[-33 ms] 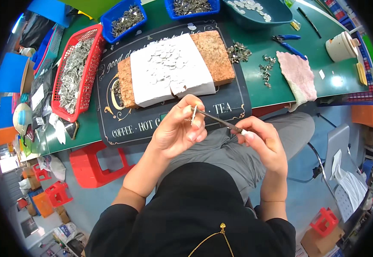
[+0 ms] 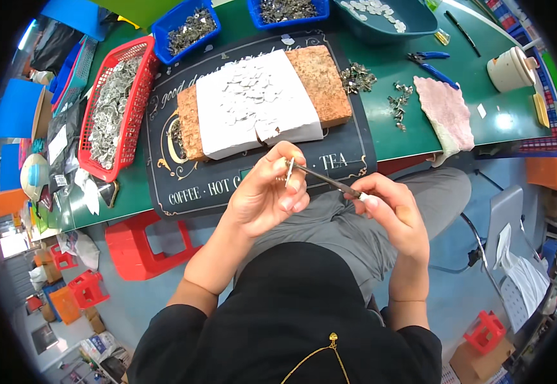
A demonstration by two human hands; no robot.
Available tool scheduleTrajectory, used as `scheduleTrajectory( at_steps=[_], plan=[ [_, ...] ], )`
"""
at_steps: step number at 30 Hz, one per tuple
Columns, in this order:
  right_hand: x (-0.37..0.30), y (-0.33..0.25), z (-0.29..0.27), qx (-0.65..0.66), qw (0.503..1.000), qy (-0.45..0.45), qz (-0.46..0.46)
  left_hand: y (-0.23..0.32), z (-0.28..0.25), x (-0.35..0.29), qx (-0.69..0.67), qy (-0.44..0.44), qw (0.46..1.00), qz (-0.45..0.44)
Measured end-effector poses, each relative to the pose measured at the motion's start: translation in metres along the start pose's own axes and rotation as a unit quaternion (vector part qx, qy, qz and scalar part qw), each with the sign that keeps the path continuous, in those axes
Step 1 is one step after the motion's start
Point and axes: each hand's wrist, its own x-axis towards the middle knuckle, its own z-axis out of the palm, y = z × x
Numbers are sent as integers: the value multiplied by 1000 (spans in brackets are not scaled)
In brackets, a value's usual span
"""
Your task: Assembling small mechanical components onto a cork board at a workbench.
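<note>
My left hand [image 2: 267, 195] pinches a small, flat, pale piece [image 2: 290, 173] on edge between thumb and fingers, above the mat's near edge. From the right, my right hand [image 2: 393, 211] grips a thin dark rod-like tool [image 2: 324, 178], its tip meeting or nearly meeting the piece. Whether that tool is a file cannot be made out. Beyond both hands lies an orange-brown brick-like block [image 2: 320, 80], partly covered by a white sheet [image 2: 224, 142]. Many flat whitish pieces [image 2: 253, 89] are spread over the sheet.
On the green table [image 2: 387, 137] lies a black printed mat [image 2: 349, 144]. Around it are a red basket [image 2: 86, 144] of metal parts, two blue bins [image 2: 163, 48], a teal basin [image 2: 381, 35], loose metal bits [image 2: 357, 78], blue-handled pliers [image 2: 437, 72], a pink cloth [image 2: 446, 112] and a white cup [image 2: 509, 70].
</note>
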Motion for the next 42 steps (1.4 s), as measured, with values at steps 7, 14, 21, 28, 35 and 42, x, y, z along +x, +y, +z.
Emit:
scheduleTrajectory(
  at_steps=[7, 14, 21, 28, 35, 42],
  plan=[
    [-2, 5, 0, -6, 1000, -4, 7, -3, 3, -5, -12, 8, 1000, 0],
    [-2, 8, 0, 13, 1000, -5, 6, -2, 4, -7, 1, 11, 1000, 1],
    [1, 5, 1, 32, 999, -8, 18, -1, 2, -7, -10, 19, 999, 28],
    [1, 7, -1, 26, 1000, -10, 4, -1, 2, -7, 1, 13, 999, 31],
    [2, 8, -1, 35, 999, -11, 6, -2, 1, -6, 7, 20, 1000, 22],
    [4, 10, 2, 47, 999, -13, -3, -3, 2, -7, -7, 24, 1000, 11]
  ],
)
